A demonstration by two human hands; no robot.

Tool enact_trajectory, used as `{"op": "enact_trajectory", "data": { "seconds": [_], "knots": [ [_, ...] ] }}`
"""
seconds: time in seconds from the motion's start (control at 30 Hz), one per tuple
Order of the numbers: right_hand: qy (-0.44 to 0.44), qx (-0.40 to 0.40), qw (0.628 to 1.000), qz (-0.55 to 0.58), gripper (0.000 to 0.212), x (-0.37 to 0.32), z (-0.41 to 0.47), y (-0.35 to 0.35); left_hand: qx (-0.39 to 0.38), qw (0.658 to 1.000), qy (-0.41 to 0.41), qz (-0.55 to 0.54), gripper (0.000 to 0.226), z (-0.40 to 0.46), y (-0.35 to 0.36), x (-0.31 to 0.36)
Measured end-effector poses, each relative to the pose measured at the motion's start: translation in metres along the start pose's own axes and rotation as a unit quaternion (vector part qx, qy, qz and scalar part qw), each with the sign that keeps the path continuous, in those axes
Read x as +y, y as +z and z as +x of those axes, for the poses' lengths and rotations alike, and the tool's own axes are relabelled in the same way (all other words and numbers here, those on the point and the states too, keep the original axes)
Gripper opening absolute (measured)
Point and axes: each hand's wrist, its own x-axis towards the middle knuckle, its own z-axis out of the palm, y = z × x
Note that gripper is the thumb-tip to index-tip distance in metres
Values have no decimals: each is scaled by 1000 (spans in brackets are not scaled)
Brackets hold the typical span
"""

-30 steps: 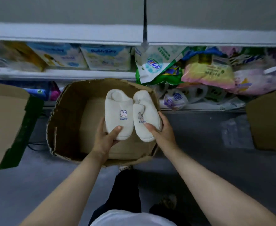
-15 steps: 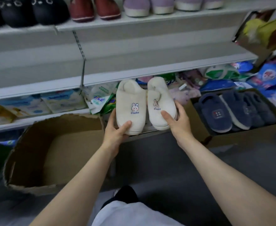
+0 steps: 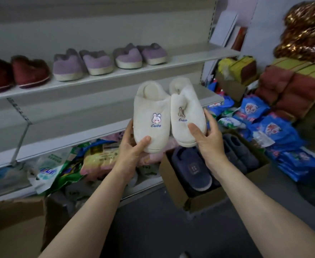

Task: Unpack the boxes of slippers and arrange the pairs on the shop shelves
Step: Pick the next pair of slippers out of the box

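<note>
I hold a pair of white fluffy slippers with rabbit badges side by side in the air before the shelves. My left hand grips the toe of the left white slipper. My right hand grips the toe of the right white slipper. Behind them runs the bare middle shelf. The upper shelf carries dark red slippers and two pairs of purple slippers.
An open cardboard box of dark blue slippers stands on the floor at the right. The emptied cardboard box is at the lower left. Packaged goods fill the bottom shelf, and blue packets pile at the right.
Both hands have lifted the white pair out of the brown box and up to the right, from floor level to the height of the middle shelf. My view has swung upward and right.
</note>
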Motion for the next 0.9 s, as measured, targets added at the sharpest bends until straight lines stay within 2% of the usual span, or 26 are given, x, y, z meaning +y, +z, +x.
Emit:
{"op": "enact_trajectory", "data": {
  "seconds": [0.17,0.27,0.33,0.53,0.67,0.8,0.9],
  "knots": [
    [-18,7,1000,-23,75,-19,89,-66,2,998,-14,-61,87,64,90,-4],
    [-20,-2,1000,0,70,-28,136,-95,0,999,-13,-42,86,103,134,3],
    [-27,1,1000,5,77,-29,168,-112,4,999,-14,-43,87,130,161,11],
    [-40,-23,999,14,85,-21,278,-149,60,997,42,-30,75,229,227,16],
    [-42,-92,995,17,80,-16,349,-166,117,991,45,-44,64,292,259,13],
    [-27,-144,988,43,59,-13,401,-178,154,986,53,-38,39,334,277,10],
    [-11,-174,984,32,54,-6,430,-181,202,978,43,-36,38,352,277,7]
  ]
}}
